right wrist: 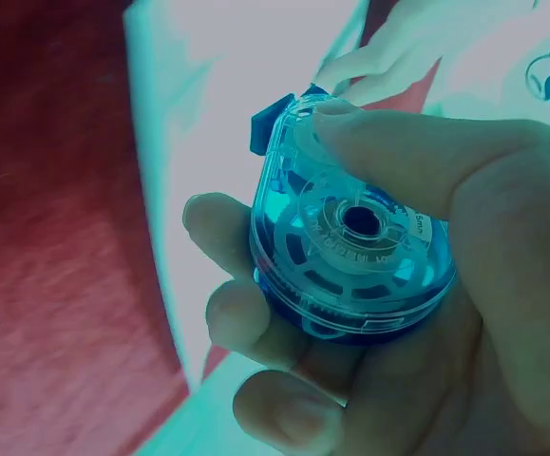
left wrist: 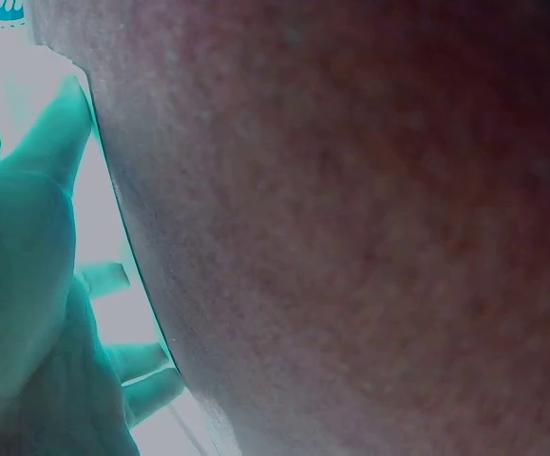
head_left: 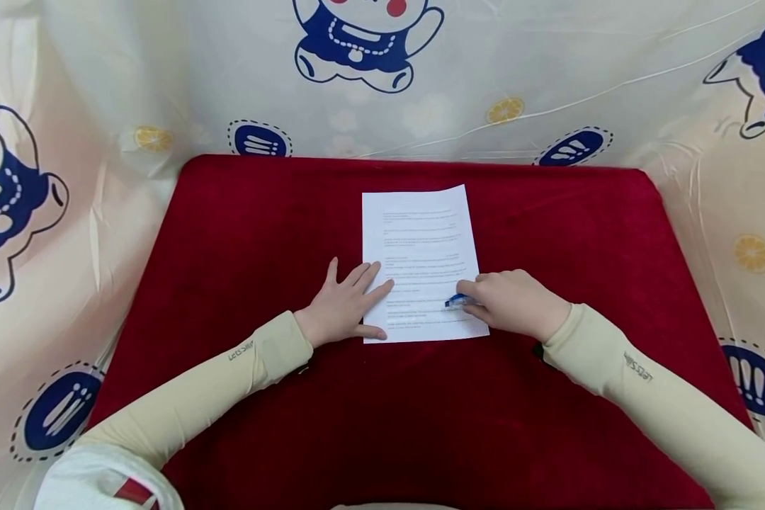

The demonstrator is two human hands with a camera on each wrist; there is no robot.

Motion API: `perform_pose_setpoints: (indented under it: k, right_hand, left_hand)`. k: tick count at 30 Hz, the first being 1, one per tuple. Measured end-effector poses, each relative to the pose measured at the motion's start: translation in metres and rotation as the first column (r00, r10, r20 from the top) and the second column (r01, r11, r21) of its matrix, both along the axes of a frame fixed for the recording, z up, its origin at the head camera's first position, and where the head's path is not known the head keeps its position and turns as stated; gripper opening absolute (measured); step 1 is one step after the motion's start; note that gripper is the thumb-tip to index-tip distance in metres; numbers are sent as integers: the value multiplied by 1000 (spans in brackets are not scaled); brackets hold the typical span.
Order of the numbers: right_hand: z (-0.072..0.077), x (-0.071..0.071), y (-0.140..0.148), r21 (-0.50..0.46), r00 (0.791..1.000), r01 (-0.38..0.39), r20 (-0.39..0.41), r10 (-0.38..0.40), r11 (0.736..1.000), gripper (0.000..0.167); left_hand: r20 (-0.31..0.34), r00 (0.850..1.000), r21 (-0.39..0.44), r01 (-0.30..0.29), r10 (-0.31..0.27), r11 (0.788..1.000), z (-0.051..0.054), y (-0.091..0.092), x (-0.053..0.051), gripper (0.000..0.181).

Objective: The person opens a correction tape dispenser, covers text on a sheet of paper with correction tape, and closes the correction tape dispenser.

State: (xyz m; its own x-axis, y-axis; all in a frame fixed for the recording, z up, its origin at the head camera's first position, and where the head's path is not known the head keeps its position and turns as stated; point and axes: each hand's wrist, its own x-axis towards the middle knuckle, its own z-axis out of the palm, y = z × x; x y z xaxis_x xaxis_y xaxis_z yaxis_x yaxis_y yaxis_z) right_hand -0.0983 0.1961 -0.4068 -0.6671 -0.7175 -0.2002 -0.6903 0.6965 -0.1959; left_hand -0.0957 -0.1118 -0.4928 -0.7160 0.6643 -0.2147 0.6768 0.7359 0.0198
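Observation:
A printed sheet of paper [head_left: 414,248] lies on the red cloth, its lines of text running across. My left hand [head_left: 344,304] rests with spread fingers on the sheet's lower left edge; in the left wrist view its fingers [left wrist: 146,380] look straight. My right hand [head_left: 516,301] grips a blue, clear-cased correction tape [right wrist: 350,228] over the lower right part of the sheet. In the right wrist view the thumb lies on top of the case and the fingers curl beneath it. The blue tip [right wrist: 273,123] of the correction tape points away from the palm.
A red velvet cloth [head_left: 261,212] covers the table. White curtains with cartoon prints [head_left: 363,127] hang behind it and at both sides. Pale sleeves [head_left: 229,375] cover both forearms.

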Motion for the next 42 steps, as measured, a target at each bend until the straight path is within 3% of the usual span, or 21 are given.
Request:
perform_pose_setpoints:
  k: [7, 13, 30, 42]
  right_hand:
    - [6, -3, -30, -1, 989, -124, -85, 124, 992, 15]
    - [3, -3, -54, -10, 983, -180, -28, 180, 984, 10]
    - [-27, 0, -88, 38, 970, -207, 135, 200, 978, 14]
    - [-35, 0, -92, 37, 971, -190, 152, 182, 981, 12]
  left_hand:
    - [2, 1000, -12, -9, 9, 1000, 0, 0, 0, 98]
    - [5, 1000, 0, -10, 10, 1000, 0, 0, 1, 98]
    - [-19, 1000, 56, 7, -6, 998, -1, -2, 2, 96]
    - [-45, 999, 68, 10, -7, 998, -3, -3, 2, 96]
